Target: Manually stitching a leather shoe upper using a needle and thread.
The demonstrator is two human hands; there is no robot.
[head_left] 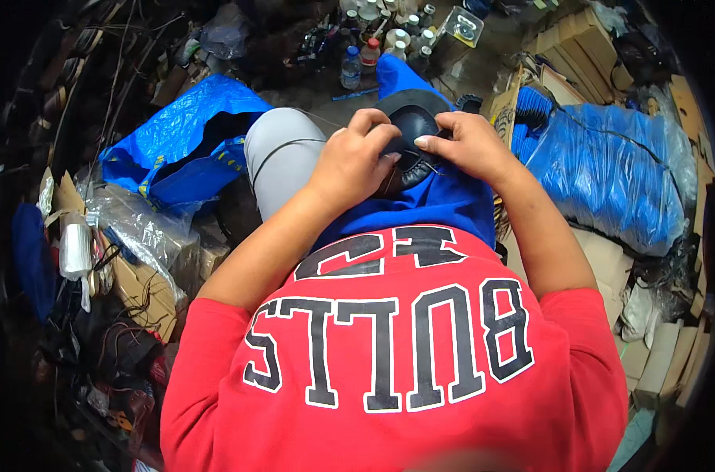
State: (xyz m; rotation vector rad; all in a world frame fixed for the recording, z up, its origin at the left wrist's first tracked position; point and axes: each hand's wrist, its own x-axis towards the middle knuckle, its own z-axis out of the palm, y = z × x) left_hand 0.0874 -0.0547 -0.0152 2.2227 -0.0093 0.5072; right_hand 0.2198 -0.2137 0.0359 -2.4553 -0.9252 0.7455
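Note:
A black leather shoe point(415, 130) with a wide, dark sole edge rests on the blue cloth point(444, 200) over my lap. Gathered stitching shows along its near part. At its left side my left hand point(361, 153) is closed, thumb and fingers pinched together; what lies between them is too small to make out. From the right, my right hand point(471, 143) grips the shoe's edge, with the thumb pressed on the leather. A thin dark cord point(286, 142) runs across my grey-covered left knee point(283, 157). The shoe's underside is hidden.
Several bottles point(371, 51) stand on the floor ahead, beside a clear plastic container point(461, 28). A blue woven bag point(180, 134) lies left of my knee. At right are a plastic-wrapped blue bundle point(609, 169) and stacked cardboard point(581, 51). Clutter and wires point(125, 346) lie near left.

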